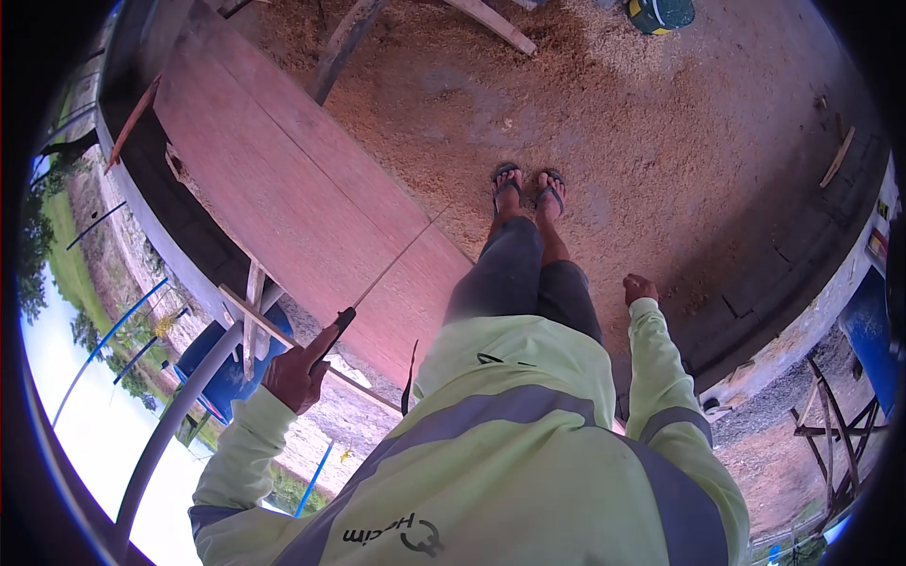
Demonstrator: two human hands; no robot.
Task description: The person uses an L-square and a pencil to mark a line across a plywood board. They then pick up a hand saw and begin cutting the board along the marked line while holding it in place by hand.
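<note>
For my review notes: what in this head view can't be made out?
All in the head view:
Right hand: too small to tell whether it holds anything.
Saw-like tool in the left hand: blade too thin to show any teeth.
Reddish board: near end hidden by clothing.
Green bucket: cut off by upper edge.

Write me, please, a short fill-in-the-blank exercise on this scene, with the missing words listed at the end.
1. The left hand grips the thin-bladed tool by its ____.
2. The reddish boards extend mainly to the ____ of the person's legs.
3. The drum near the left hand is coloured ____.

Missing words: handle; left; blue.
</note>
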